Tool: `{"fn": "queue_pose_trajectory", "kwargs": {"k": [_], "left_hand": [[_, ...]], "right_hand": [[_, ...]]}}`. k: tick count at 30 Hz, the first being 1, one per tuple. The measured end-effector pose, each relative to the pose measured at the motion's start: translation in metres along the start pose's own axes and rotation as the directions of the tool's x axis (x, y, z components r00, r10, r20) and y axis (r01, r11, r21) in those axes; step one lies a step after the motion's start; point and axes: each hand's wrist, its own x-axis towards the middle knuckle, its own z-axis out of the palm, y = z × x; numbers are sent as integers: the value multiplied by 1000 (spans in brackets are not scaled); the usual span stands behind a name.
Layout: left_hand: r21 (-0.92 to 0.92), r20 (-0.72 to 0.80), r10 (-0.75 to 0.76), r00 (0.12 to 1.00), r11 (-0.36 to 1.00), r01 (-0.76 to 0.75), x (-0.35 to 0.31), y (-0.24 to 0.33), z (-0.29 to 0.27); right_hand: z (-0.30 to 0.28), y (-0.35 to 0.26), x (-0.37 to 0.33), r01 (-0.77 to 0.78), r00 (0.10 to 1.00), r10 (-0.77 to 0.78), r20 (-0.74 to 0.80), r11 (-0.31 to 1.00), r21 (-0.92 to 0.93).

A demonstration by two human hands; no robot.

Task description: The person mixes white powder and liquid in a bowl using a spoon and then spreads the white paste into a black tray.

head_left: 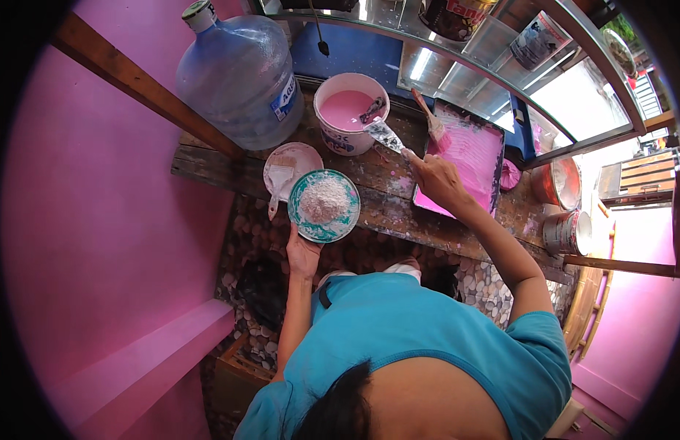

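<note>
My left hand is closed on the near edge of a round green plate, holding it level. A heap of whitish powder lies on it, with white smears around. My right hand grips a putty knife, its blade smeared white and reaching over the rim of a white bucket. Pink paint fills part of that bucket, and a dark, smeared piece shows against its inner right wall. Beside the plate, a flat paintbrush rests on a round, paint-smeared lid.
A large blue water jug stands at the left behind a wooden post. Right of the bucket, a black paint tray holds pink paint and a brush. Two tubs stand farther right. A glass case borders the bench's back.
</note>
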Motion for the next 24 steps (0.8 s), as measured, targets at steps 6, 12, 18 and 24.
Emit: {"fn": "queue_pose_trajectory", "kwargs": {"k": [6,12,18,24], "left_hand": [[-13,-10,10,1000,1000,-10,-3,1,-7],[-32,-3,13,1000,999,-13,-3,5,-13],[-43,9,21,1000,999,-20,-5,7,-14],[-55,-2,12,1000,998,-12,-3,8,-16]], "right_hand": [[-5,-4,-16,-25,999,22,26,991,128],[3,8,-12,-265,962,197,191,483,834],[1,24,-11,-519,839,-74,539,-411,750],[30,4,9,-182,958,275,87,342,922]]}}
